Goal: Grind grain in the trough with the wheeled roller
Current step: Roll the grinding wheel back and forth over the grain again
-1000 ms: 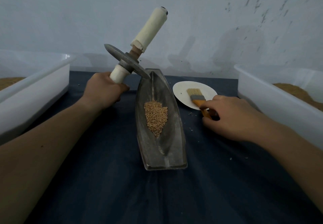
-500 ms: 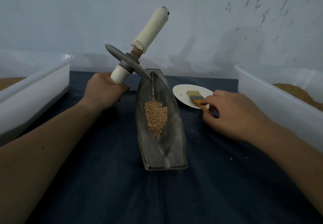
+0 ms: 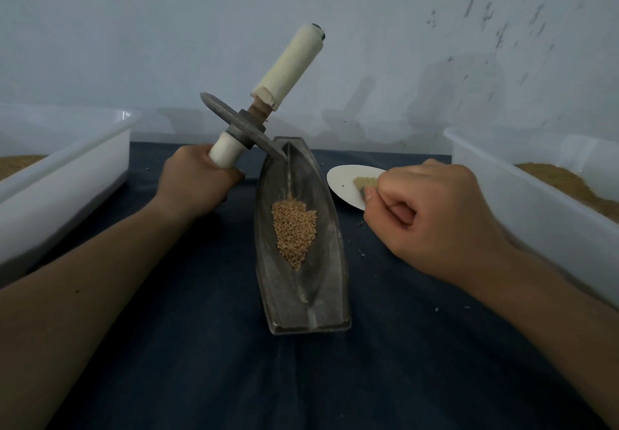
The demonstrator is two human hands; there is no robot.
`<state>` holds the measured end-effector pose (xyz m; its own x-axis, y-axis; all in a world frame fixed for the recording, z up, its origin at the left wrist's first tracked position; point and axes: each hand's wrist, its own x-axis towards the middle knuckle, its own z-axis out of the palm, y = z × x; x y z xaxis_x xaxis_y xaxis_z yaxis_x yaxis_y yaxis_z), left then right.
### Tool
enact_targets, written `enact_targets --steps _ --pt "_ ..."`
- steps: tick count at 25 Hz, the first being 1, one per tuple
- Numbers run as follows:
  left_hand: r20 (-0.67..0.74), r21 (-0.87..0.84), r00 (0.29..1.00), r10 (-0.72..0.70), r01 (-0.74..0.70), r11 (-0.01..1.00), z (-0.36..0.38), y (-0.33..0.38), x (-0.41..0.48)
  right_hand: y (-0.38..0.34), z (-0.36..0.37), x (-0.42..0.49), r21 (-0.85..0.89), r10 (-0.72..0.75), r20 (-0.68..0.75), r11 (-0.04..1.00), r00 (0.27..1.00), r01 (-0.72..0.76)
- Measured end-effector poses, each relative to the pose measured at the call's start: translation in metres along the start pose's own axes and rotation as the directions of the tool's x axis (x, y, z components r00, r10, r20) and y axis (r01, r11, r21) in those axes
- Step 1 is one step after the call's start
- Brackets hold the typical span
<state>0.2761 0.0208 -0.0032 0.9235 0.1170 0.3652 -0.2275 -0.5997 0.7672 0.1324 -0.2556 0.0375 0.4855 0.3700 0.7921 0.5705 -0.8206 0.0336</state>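
Grain in trough, centre; plate right of trough; left tub, right tub flanking.

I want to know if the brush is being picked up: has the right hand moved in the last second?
Yes. Against the white plate, the right hand has shifted left, toward the trough, now hiding the brush handle.

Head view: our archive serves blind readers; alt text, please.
The left hand grips a tilted wheeled roller, its disc edge at the far end of a metal trough holding grain. The right hand holds a brush at a white plate.
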Motion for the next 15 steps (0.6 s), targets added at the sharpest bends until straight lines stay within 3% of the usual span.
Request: enact_targets --steps 3,7,12,15 --pt "-0.079 0.145 0.997 0.025 -0.013 0.989 -0.006 0.003 0.000 -0.003 -0.002 0.002 0.034 0.013 -0.009 0.999 1.000 -0.012" --pt "-0.136 0.407 0.967 0.217 -0.145 0.902 -0.023 0.022 0.000 0.001 0.000 0.001 0.043 0.026 -0.031 0.999 0.999 -0.025" --pt "-0.024 0.608 0.884 0.468 -0.358 0.708 -0.034 0.058 -0.007 0.001 0.003 0.000 -0.100 0.068 -0.102 0.992 0.992 -0.078" --pt "0.128 0.700 0.827 0.548 -0.467 0.541 -0.031 0.069 -0.017 0.001 0.010 -0.002 -0.216 0.146 -0.033 0.965 0.989 -0.150"
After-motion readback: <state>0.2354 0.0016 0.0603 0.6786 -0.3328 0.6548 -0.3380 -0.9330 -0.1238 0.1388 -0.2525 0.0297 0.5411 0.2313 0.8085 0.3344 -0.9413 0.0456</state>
